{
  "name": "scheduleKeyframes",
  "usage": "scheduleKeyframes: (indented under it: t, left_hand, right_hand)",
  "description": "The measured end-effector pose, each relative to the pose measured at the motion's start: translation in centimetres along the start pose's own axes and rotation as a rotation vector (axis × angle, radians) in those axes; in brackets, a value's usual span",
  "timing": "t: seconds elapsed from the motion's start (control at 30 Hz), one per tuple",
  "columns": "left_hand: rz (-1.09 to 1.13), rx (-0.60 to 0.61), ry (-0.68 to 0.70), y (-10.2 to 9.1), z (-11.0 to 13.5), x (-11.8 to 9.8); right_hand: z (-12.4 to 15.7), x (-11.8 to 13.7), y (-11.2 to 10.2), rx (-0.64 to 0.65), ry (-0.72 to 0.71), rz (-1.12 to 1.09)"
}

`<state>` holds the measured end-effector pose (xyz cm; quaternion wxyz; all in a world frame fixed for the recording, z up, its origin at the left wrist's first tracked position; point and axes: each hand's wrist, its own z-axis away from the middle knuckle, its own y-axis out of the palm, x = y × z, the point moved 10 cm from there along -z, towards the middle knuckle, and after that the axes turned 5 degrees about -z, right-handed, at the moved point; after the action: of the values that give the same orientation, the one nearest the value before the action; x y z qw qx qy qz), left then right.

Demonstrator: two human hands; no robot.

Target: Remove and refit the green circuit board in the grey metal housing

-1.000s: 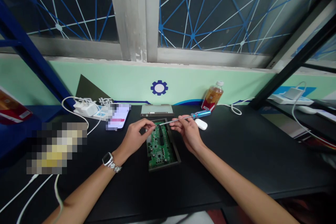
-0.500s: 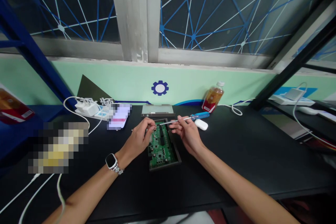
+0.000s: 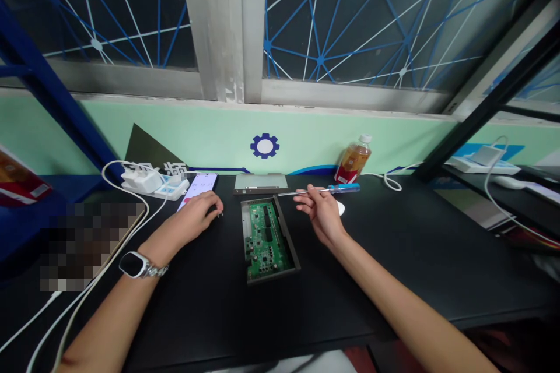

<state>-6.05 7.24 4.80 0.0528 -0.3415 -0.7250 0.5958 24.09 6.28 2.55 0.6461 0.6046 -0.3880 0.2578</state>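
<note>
My right hand point(image 3: 322, 214), fingers closed, pinches the blue-handled metal screwdriver point(image 3: 326, 190) just beyond the green circuit board point(image 3: 266, 239). My left hand point(image 3: 196, 218) lies curled on the black tabletop point(image 3: 394, 256); I cannot tell whether its fingers hold anything.

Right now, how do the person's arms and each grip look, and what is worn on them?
Both forearms are bare, with no sleeves in view. The left grip and the right grip wear no gloves; no ring shows. The left wrist carries a wristwatch with a dark rounded-rectangular face and a silver metal link band. The right wrist wears nothing.
</note>
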Motion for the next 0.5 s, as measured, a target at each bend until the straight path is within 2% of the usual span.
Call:
scheduleKeyframes:
  t: [0.2, 0.5]
  left_hand:
    - [-0.008, 0.051, -0.021, 1.9, 0.1, 1.2]
    - [0.053, 0.043, -0.078, 2.7, 0.6, 1.6]
  right_hand:
    - [0.6, -0.4, 1.1, 0.058, -0.011, 0.050]
    - [0.7, -0.5, 1.4, 0.078, -0.015, 0.077]
